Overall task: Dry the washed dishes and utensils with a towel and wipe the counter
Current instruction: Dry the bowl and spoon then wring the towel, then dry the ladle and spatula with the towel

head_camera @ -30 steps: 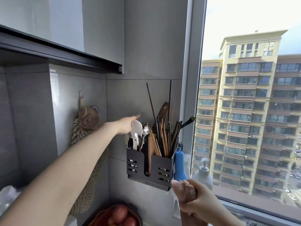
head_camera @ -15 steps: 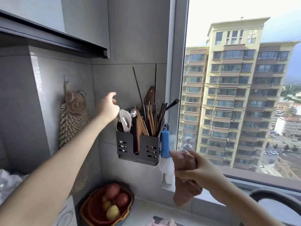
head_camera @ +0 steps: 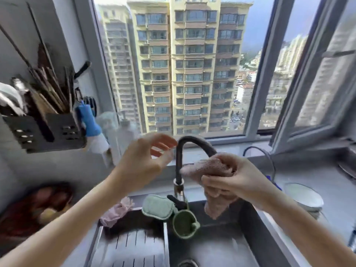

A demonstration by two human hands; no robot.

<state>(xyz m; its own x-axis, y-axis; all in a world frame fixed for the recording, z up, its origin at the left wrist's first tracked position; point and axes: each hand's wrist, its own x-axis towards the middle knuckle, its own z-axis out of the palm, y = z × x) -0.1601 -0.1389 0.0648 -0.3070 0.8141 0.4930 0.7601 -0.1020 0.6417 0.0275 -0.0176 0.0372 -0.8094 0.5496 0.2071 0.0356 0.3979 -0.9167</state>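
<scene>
**Towel gripped over the sink, other hand empty**

The dusty-pink waffle-textured cloth towel (head_camera: 212,168) is bunched in the right hand (head_camera: 234,182), whose fingers are curled tight around it; one corner pokes out toward the dark curved metal faucet (head_camera: 180,160) and a longer tail hangs down over the dark steel sink basin (head_camera: 221,245). The left hand (head_camera: 143,162) hovers just left of the faucet's neck, fingers spread and loosely curved, touching nothing.

At the faucet's base two sage-green padded scrubbing cloths (head_camera: 157,207) hang over the sink's back edge, one draped lower into the basin. A pale pink rubber glove (head_camera: 117,211) lies crumpled at the back left corner of the ribbed steel draining tray (head_camera: 131,245). On the counter's right edge stands a stack of white round ceramic plates (head_camera: 303,197) (only partly visible past the right forearm).

On the wall at upper left a black perforated utensil holder (head_camera: 46,130) carries chopsticks, spoons and wooden tools, with a blue-handled brush (head_camera: 88,118) hanging at its right end. At the counter's left edge a reddish-brown bowl of fruit (head_camera: 34,207) shows only as a blur.
</scene>
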